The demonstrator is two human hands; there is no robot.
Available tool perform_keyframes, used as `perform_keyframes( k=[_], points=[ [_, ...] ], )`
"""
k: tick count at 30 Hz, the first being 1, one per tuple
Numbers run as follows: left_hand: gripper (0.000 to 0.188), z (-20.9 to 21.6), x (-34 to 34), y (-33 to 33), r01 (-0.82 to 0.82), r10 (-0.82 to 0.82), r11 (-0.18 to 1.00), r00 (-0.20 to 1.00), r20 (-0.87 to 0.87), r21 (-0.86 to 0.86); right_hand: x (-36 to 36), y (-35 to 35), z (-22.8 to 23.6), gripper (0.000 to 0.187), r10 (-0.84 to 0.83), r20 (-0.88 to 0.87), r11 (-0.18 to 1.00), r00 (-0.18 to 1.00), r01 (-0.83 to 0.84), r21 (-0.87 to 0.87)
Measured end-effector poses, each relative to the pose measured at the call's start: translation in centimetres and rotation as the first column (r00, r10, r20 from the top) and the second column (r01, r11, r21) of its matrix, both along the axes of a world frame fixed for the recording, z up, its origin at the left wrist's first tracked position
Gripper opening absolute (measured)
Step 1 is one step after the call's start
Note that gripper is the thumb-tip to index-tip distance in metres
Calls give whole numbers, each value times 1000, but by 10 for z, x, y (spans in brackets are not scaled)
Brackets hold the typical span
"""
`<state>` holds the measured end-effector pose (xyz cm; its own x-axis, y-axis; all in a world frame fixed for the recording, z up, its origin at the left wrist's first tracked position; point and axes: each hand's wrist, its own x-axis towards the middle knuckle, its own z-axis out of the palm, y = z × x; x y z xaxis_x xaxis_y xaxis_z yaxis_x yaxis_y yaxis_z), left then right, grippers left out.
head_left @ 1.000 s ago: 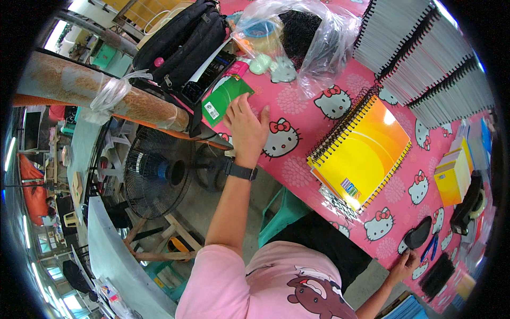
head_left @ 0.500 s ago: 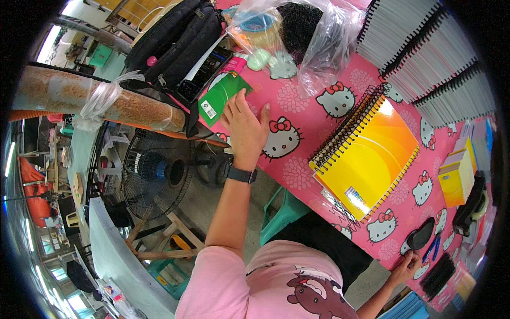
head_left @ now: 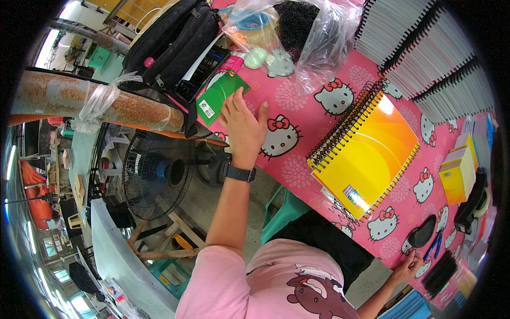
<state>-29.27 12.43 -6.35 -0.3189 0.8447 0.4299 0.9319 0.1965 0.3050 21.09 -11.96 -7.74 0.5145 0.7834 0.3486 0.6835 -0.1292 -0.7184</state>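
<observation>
For steadiness, rest the loosely spread left hand (head_left: 243, 126) lightly on the right edge of the green booklet (head_left: 219, 97), upper left of centre. At lower right, cannot tell whether the bunched right hand (head_left: 407, 268), near a black oval object (head_left: 423, 231), is pinching anything.

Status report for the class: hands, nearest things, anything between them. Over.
Left hand open, fingers over green booklet. Right hand near black oval object, grip unclear. Yellow notebook roughly between hands.
</observation>
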Motion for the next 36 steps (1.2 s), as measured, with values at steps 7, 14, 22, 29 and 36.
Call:
perform_keyframes(
  k=[7,14,22,29,36],
  points=[
    [63,0,1,1,1,-1,1000,1000,5,1,-11,5,7,19,-41,-4,999,999,41,3],
    [62,-2,1,0,0,0,1000,1000,-1,20,-1,3,3,22,-87,-86,996,992,84,-36],
    [59,-4,-5,8,-31,30,999,999,26,23,-10,6,6,15,-109,-11,994,994,109,26],
    [45,-6,-6,9,-33,37,998,997,-64,59,-9,-1,5,32,-212,-55,977,976,213,3],
    [39,-8,-1,7,-29,36,996,996,-86,83,1,-10,-3,30,-42,-27,993,999,44,111]
  ],
)
